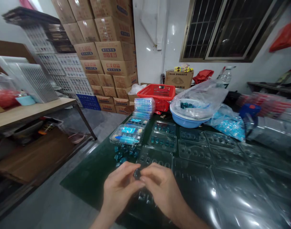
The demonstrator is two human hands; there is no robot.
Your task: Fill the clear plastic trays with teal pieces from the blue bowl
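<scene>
Our left hand (120,184) and right hand (163,187) pinch one small, dark, shiny piece (137,173) between their fingertips. Two clear plastic trays (163,134) hold shiny teal pieces (161,143) — done, we think. A loose teal pile (118,156) and more clear plastic trays (190,187) look not yet used.

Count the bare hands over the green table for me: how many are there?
2. The left hand and the right hand are side by side over the near part of the green table, with a small dark piece between them. No other hand shows.
</scene>
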